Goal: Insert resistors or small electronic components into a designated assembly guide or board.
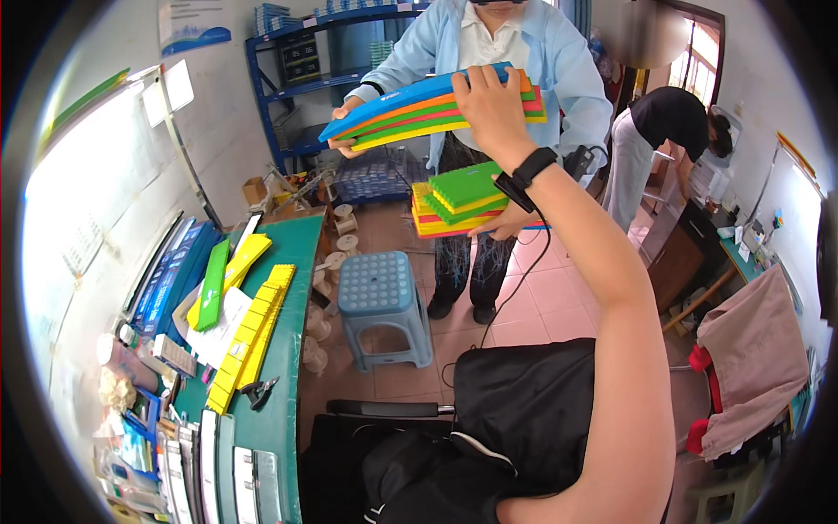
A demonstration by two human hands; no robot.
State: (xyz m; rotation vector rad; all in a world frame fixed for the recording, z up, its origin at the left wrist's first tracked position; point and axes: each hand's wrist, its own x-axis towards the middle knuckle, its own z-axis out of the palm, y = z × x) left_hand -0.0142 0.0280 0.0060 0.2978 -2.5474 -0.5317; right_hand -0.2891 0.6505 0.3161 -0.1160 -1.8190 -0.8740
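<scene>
My right arm, with a black band at the wrist, reaches up and forward. My right hand (485, 100) is closed over the near-right end of a fanned stack of long foam-like strips (410, 106) in blue, orange, green, red and yellow. A co-worker in a light blue shirt grips the stack's other end with one hand (345, 109). The co-worker's other hand (504, 222) supports a second stack of notched green, yellow and red pieces (463, 188) just below. My left hand is out of view.
A green table (279, 349) on the left holds yellow strips (253, 336), a black clamp-like tool (258, 393) and bottles. A blue stool (375, 288) stands beside it. A cable hangs from my wrist. Another person (655, 131) bends over at the right.
</scene>
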